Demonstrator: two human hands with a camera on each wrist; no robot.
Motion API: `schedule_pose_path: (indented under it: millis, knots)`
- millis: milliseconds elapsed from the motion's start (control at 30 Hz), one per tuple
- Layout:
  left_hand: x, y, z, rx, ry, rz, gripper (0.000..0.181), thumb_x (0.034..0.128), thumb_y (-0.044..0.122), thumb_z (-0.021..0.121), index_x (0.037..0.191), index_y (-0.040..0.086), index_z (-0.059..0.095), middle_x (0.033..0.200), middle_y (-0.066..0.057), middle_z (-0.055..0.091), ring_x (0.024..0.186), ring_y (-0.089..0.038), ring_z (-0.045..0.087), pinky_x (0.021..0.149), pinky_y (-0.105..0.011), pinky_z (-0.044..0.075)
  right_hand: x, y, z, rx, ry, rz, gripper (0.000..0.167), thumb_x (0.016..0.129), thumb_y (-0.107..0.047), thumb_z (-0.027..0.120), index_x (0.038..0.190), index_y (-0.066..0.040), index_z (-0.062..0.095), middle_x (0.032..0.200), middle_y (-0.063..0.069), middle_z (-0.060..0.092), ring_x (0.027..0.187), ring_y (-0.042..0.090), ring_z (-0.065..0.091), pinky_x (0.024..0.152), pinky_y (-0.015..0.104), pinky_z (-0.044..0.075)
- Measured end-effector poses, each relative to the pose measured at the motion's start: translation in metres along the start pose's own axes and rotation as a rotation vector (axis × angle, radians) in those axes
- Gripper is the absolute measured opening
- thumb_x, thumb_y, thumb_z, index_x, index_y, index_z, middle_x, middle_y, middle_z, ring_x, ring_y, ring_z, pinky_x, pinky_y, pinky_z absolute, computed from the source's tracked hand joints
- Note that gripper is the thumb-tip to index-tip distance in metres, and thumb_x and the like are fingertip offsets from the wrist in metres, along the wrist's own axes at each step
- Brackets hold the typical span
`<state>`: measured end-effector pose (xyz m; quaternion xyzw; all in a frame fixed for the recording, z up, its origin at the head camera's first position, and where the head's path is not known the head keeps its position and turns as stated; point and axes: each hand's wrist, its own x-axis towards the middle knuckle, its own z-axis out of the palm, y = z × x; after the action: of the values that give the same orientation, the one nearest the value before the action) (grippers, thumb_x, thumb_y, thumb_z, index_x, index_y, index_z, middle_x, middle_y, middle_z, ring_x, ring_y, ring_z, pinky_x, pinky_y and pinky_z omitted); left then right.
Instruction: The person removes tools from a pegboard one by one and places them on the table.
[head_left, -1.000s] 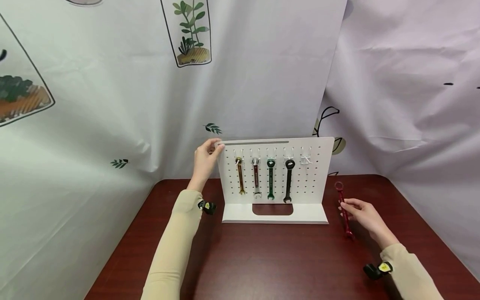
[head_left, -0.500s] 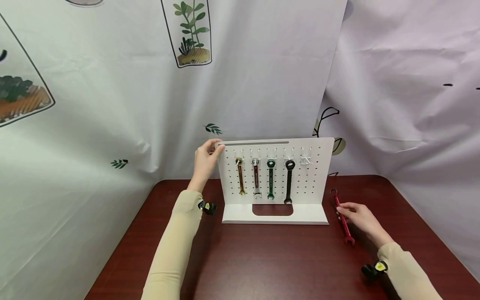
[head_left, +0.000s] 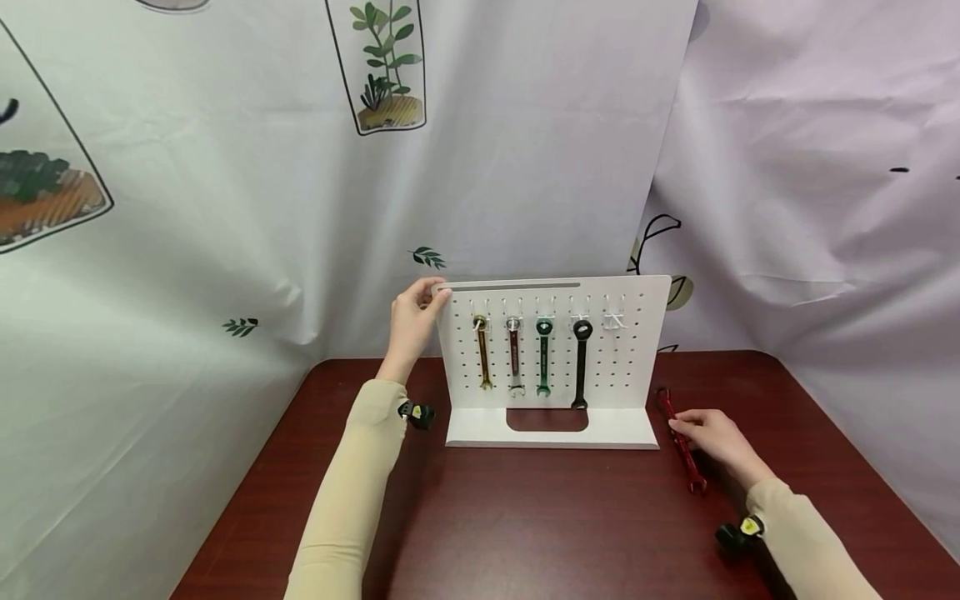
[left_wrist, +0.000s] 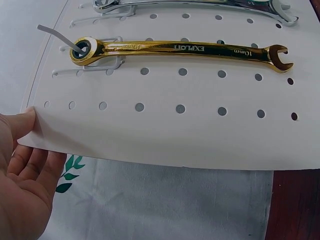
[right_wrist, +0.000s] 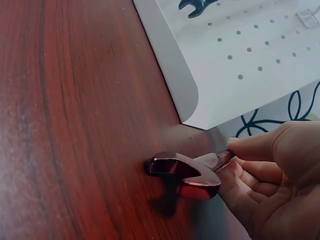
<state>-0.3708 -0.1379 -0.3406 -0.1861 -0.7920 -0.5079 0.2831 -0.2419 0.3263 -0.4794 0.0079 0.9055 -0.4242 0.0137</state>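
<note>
A white pegboard stand (head_left: 630, 367) stands on the table. My left hand (head_left: 411, 323) pinches its upper left corner, thumb in front and fingers behind, as the left wrist view shows. Right of the stand, my right hand (head_left: 722, 440) holds a red combination wrench (head_left: 684, 454) by the middle of its shaft, between thumb and fingers. The wrench's ring end points toward the back. In the right wrist view its open-end head (right_wrist: 192, 180) is low over the table with a dark shadow beneath; whether it touches cannot be told.
On the pegboard's hooks hang a gold wrench (head_left: 483, 354), a silver and dark red wrench (head_left: 514, 354), a green wrench (head_left: 543, 358) and a black wrench (head_left: 581, 367). A bare white hook (head_left: 614, 321) is at their right. Behind is a printed curtain (head_left: 525, 167); below, a dark red table (head_left: 540, 517).
My right hand has moved slightly left, and the red wrench's ring end has dropped lower and swung left. My left hand has stayed on the pegboard's corner.
</note>
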Motion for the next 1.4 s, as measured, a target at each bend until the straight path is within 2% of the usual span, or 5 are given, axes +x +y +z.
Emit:
schedule_pose_path:
  millis: [233, 633, 867, 1400]
  knots:
    - [0.000, -0.001, 0.000, 0.000, -0.005, -0.001, 0.031, 0.0978, 0.022, 0.069, 0.120, 0.001, 0.070, 0.095, -0.015, 0.071, 0.085, -0.026, 0.065, 0.079, -0.044, 0.053, 0.003, -0.001, 0.003, -0.028, -0.008, 0.014, 0.040, 0.099, -0.017, 0.064, 0.117, 0.018, 0.063, 0.098, 0.021, 0.071, 0.075, 0.024, 0.070, 0.068, 0.035, 0.056]
    - [0.002, 0.003, 0.000, 0.031, -0.006, 0.020, 0.030, 0.0979, 0.023, 0.069, 0.120, 0.003, 0.070, 0.086, -0.013, 0.067, 0.078, -0.023, 0.060, 0.071, -0.036, 0.050, 0.005, -0.006, 0.004, -0.058, 0.014, 0.048, 0.036, 0.096, -0.018, 0.067, 0.111, 0.014, 0.068, 0.096, 0.018, 0.071, 0.072, 0.021, 0.068, 0.066, 0.035, 0.055]
    - [0.000, 0.002, 0.000, 0.029, -0.002, 0.029, 0.033, 0.0978, 0.023, 0.069, 0.120, -0.001, 0.069, 0.087, -0.014, 0.069, 0.078, -0.024, 0.061, 0.073, -0.040, 0.052, 0.005, -0.009, 0.005, -0.081, 0.042, 0.069, 0.030, 0.093, -0.015, 0.069, 0.104, 0.012, 0.071, 0.089, 0.014, 0.071, 0.069, 0.017, 0.065, 0.062, 0.032, 0.054]
    - [-0.001, 0.003, 0.001, 0.022, -0.003, 0.016, 0.033, 0.0983, 0.023, 0.068, 0.122, -0.001, 0.069, 0.090, -0.015, 0.069, 0.082, -0.026, 0.064, 0.075, -0.042, 0.053, 0.006, -0.009, 0.007, -0.019, 0.058, 0.096, 0.026, 0.091, -0.014, 0.072, 0.097, 0.011, 0.072, 0.081, 0.010, 0.069, 0.064, 0.017, 0.064, 0.061, 0.033, 0.057]
